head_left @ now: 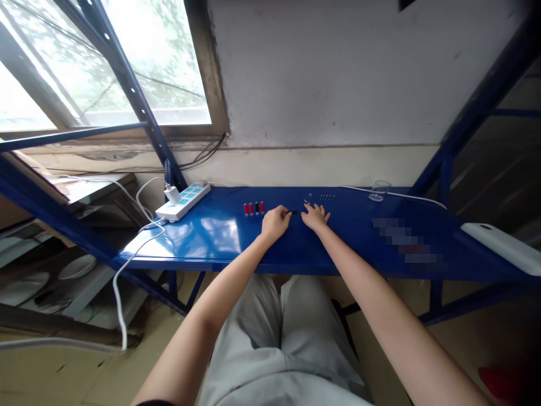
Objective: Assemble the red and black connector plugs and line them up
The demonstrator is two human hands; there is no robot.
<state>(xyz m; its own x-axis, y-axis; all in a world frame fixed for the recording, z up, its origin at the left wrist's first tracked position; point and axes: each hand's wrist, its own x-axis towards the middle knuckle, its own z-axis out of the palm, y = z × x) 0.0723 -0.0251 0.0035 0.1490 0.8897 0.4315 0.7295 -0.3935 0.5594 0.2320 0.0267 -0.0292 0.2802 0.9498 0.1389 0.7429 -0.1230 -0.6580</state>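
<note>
The left hand (275,221) gripped a small black cylinder (295,212). The right hand's (315,216) grip was spread open over the blue tabletop (296,248).

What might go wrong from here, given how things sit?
The dark piece could slip, since the left grip seems to hold it near one end. The right grip is close to the row of tiny pieces and might scatter them. The left grip could also nudge the nearby red and black pieces.

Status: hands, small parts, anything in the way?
Left hand: pinching small black piece. Right hand: fingers at small clear piece, grip unclear. Four cylinders beside left hand. Cup off right, out of the way.
</note>
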